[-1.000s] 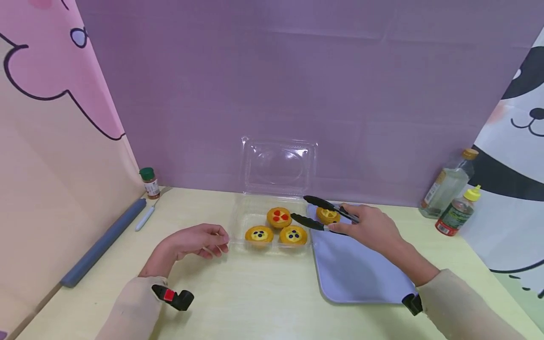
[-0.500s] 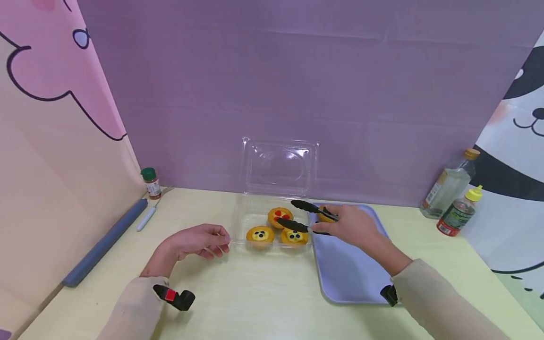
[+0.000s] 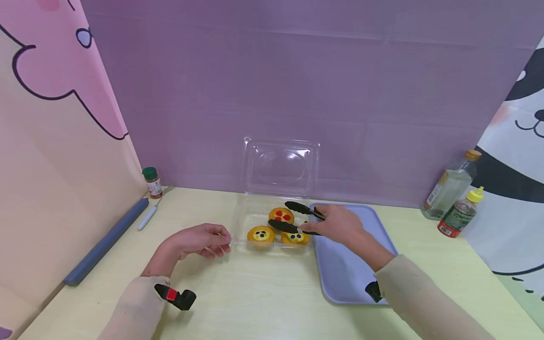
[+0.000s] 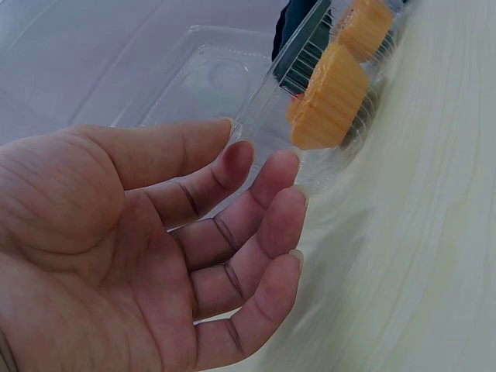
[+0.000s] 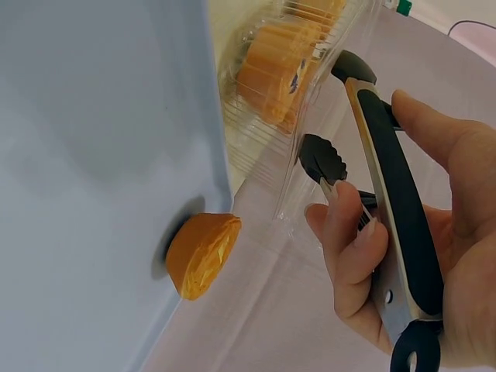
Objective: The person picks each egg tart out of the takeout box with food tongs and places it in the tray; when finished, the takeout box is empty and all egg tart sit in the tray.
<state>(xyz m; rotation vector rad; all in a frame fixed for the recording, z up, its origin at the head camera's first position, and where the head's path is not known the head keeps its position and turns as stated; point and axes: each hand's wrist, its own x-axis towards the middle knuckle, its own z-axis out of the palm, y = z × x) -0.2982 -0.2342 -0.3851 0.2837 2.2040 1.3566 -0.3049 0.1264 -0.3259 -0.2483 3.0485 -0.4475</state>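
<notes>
My left hand [image 3: 199,242] pinches the near-left rim of a clear plastic clamshell container [image 3: 243,215] between thumb and index finger. The container's lid stands up at the back. Inside sit a tart with red topping [image 3: 281,215] and two tarts with dark blue dots, one at left [image 3: 261,233] and one at right [image 3: 297,240]. My right hand [image 3: 340,224] grips black-tipped food tongs [image 3: 281,226], their arms spread apart over the container with nothing between them. One more tart [image 5: 203,256] lies on the lavender tray [image 3: 352,278], hidden behind my right hand in the head view.
A green-capped spice jar [image 3: 152,183], a white-handled utensil [image 3: 147,218] and a dark blue roll [image 3: 106,243] lie along the left edge. At back right stand a clear bottle [image 3: 450,186] and a yellow-capped bottle [image 3: 461,215]. A purple backdrop [image 3: 272,85] hangs behind.
My right hand has moved left with the tongs, from over the tray toward the tarts in the container. My left hand stays at the container's rim.
</notes>
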